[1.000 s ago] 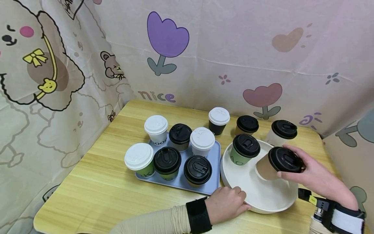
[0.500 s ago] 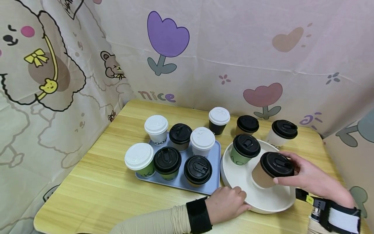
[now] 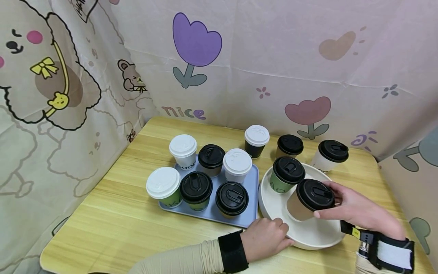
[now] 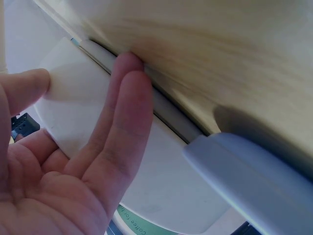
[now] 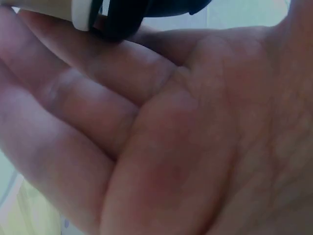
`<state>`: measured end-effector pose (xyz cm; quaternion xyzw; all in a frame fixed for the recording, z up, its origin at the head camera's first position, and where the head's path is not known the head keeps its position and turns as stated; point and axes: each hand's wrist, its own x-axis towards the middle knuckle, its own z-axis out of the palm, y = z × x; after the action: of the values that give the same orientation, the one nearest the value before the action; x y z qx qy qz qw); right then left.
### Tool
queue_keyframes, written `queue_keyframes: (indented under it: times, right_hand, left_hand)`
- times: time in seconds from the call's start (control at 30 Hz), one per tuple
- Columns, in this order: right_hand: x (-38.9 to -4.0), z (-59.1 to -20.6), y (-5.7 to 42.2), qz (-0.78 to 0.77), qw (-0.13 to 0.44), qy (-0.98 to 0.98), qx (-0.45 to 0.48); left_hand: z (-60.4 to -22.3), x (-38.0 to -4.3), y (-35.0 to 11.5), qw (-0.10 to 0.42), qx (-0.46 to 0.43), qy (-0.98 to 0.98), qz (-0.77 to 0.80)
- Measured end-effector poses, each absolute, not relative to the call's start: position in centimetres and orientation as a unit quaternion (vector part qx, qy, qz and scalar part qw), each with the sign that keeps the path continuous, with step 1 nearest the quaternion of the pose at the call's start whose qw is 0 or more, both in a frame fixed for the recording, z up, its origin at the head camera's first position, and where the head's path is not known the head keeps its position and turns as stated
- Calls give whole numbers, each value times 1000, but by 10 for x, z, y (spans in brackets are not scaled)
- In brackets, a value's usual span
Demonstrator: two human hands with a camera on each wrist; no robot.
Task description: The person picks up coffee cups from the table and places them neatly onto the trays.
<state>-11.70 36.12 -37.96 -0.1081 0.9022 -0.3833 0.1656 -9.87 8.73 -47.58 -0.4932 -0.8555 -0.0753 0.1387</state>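
My right hand grips a brown paper coffee cup by its black lid, thumb in front and fingers behind. The cup leans inside a white round tray; I cannot tell whether its base touches the floor of it. Just behind it stands a green coffee cup with a black lid. At the tray's front left rim lies my left hand; in the left wrist view its fingers are mostly straight against the white wall. The right wrist view shows my palm below the dark lid.
Left of the round tray is a blue rectangular tray bearing several lidded cups, white and black. Behind the round tray stand a white-lidded dark cup, a black-lidded brown cup and a black-lidded white cup. A printed curtain backs the table.
My right hand has carried the brown cup leftward and slightly toward me within the round tray, closer to the green cup. The left hand stays in place.
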Motion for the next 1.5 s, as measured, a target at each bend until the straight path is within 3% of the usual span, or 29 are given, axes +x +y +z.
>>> queue_keyframes:
  times: [0.4, 1.07, 1.5]
  right_hand:
    - [-120, -379, 353, -428, 211, 870, -125]
    - [-125, -381, 323, -419, 214, 869, -154]
    - [-125, -378, 313, -381, 184, 892, -157]
  left_hand:
    - [-477, -99, 88, 156, -490, -854, -71]
    - [-481, -97, 88, 174, -484, -855, -72]
    - [-479, -98, 88, 156, -485, -857, -73]
